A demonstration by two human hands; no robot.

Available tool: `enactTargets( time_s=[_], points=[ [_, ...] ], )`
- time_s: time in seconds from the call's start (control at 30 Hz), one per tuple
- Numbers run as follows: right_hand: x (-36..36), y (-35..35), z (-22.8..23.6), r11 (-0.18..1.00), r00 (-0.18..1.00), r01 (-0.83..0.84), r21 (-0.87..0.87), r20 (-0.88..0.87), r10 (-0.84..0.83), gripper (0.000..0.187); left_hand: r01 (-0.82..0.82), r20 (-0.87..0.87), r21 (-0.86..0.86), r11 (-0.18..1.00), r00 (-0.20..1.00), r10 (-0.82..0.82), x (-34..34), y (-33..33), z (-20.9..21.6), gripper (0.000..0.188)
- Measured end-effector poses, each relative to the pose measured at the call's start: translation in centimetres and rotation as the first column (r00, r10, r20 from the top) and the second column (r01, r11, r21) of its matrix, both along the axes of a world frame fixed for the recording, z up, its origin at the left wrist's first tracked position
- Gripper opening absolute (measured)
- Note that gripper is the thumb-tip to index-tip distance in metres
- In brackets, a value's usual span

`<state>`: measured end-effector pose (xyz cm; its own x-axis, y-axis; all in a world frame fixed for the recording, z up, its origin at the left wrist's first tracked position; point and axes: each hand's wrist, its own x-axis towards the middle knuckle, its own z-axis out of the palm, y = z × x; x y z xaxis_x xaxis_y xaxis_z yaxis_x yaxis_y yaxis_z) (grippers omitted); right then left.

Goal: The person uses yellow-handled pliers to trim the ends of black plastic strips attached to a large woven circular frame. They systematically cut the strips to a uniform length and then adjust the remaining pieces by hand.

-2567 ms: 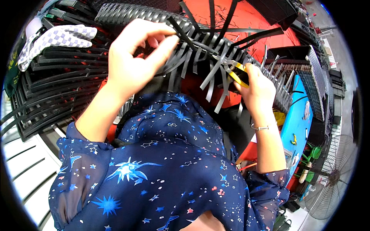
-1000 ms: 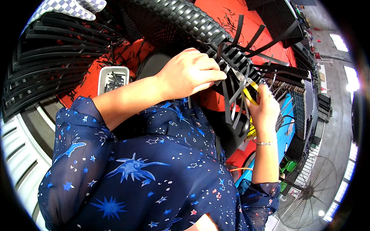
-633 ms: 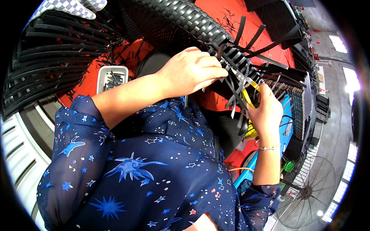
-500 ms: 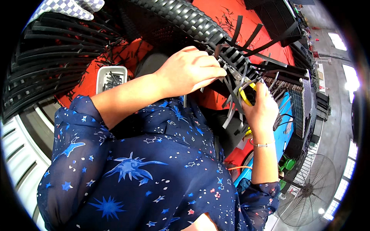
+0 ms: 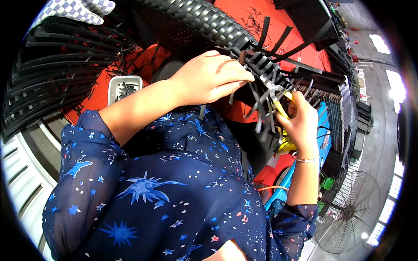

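Observation:
A black woven plastic piece (image 5: pixel 213 21), with loose strip ends (image 5: pixel 283 39) sticking out, runs from the upper middle toward my right hand. My left hand (image 5: pixel 211 78) is closed at its edge, thumb and fingers pinched on a black strip; the fingertips partly hide it. My right hand (image 5: pixel 301 124) grips yellow-handled pliers (image 5: pixel 281 107), handles somewhat apart. The metal head points up and left, in among the strips just right of my left fingertips. Several cut-looking strips (image 5: pixel 261 111) dangle below the head.
A white tray (image 5: pixel 114 93) of short black pieces sits on the red surface (image 5: pixel 93 95) at left. Curved black slats (image 5: pixel 56 61) and a checked glove (image 5: pixel 82 11) lie beyond it. At right are a blue surface (image 5: pixel 323 130), stacked dark panels (image 5: pixel 339 108) and a large fan (image 5: pixel 348 212).
My right hand has shifted slightly right, and the pliers' head has moved right and down with it, handles still in the hand. The left hand stays nearly in place; the dangling strips have swung.

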<state>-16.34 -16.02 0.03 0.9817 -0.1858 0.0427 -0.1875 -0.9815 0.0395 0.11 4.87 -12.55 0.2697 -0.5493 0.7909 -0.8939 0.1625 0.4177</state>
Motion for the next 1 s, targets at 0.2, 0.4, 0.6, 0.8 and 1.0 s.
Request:
enactTargets(
  time_s=[0.2, 0.4, 0.6, 0.8, 1.0],
  points=[
    [-0.7, 0.5, -1.7, 0.977, 0.995, 0.008, -0.213, 0.1, 0.013, 0.059, -0.034, -0.027, 0.045, 0.998, 0.999, 0.035, -0.3, -0.1, 0.0, 0.025],
    [-0.5, 0.9, -2.3, 0.963, 0.986, -0.064, -0.262, 0.131, 0.101, 0.058, -0.031, -0.16, -0.085, 0.996, 0.987, 0.018, -0.9, -0.5, 0.5, 0.02],
    [-0.8, 0.9, -2.2, 0.963, 0.977, -0.083, -0.258, 0.168, 0.13, 0.056, -0.029, -0.322, -0.148, 0.989, 0.947, -0.02, -1.5, -0.7, 0.4, 0.019],
    [-0.6, 1.5, -1.8, 0.966, 0.978, -0.083, -0.245, 0.166, 0.126, 0.052, -0.035, -0.25, -0.19, 0.981, 0.968, -0.014, -1.5, -0.7, 0.4, 0.021],
    [-0.1, 2.0, -2.1, 0.96, 0.979, -0.078, -0.268, 0.162, 0.125, 0.048, -0.044, -0.184, -0.161, 0.986, 0.983, 0.013, -1.7, -0.3, 0.6, 0.023]
  ],
)
